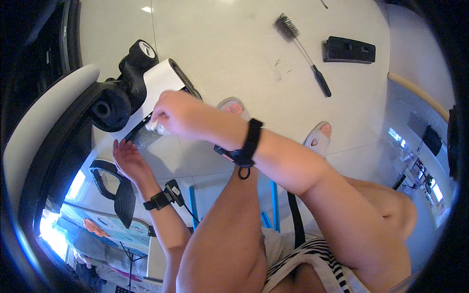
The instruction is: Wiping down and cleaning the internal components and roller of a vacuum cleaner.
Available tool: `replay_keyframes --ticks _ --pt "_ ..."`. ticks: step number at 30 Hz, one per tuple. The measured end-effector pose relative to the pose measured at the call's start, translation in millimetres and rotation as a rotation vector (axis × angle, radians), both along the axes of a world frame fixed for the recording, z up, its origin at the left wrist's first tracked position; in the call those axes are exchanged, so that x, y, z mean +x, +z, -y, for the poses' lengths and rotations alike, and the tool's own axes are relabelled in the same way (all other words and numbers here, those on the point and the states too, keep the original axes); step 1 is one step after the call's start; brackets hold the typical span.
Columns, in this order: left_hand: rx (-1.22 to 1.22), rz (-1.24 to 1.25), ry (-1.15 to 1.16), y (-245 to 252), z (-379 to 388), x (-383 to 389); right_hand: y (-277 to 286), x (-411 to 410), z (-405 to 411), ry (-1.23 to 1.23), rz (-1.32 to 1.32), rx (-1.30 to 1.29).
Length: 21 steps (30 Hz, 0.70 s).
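Note:
My right hand (176, 113) pinches a crumpled white tissue or cloth (158, 127) over a grey, fuzzy-looking panel (144, 137) on a white-and-black device (157, 80). The fingers partly hide the panel, and I cannot tell whether the tissue touches it. My left hand (132, 159) is palm up with its fingers apart, close to the lower left end of the panel; nothing is seen in it. Black rounded parts with a white round cap (146, 49) lie against the device's left side. A black looped part with a ribbed flap (124, 203) is beside the left forearm.
On the pale floor lie a black-bristled brush (304, 51) with a wire shaft and a black rectangular part (350, 50). A large curved white-and-black object (47, 106) stands at left. Sandalled feet are near the device, and blue legs (274, 205) of some furniture show below.

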<state>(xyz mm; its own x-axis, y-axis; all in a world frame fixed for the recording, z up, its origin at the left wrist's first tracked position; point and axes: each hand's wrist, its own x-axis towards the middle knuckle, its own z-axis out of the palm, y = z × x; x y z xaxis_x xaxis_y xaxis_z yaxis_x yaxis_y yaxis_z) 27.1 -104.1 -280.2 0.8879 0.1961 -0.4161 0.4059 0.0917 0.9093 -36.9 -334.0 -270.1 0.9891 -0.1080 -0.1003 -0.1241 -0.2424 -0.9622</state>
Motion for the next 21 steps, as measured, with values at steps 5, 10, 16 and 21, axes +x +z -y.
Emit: replay_keyframes --ticks 5,10,16,21 --pt "0.162 0.078 -0.172 5.9 22.3 -10.5 23.6 -30.8 99.1 -0.249 -0.368 0.542" --pt "0.375 0.169 -0.722 16.7 94.8 -40.5 3.9 -80.3 162.1 -0.595 -0.364 0.448" --pt "1.086 0.366 -1.123 21.8 151.0 -41.2 -12.0 -81.9 117.3 -0.521 -0.407 0.53" --pt "1.179 0.312 -1.051 18.1 151.7 -41.2 -14.6 -40.4 66.6 -0.429 -0.267 0.237"
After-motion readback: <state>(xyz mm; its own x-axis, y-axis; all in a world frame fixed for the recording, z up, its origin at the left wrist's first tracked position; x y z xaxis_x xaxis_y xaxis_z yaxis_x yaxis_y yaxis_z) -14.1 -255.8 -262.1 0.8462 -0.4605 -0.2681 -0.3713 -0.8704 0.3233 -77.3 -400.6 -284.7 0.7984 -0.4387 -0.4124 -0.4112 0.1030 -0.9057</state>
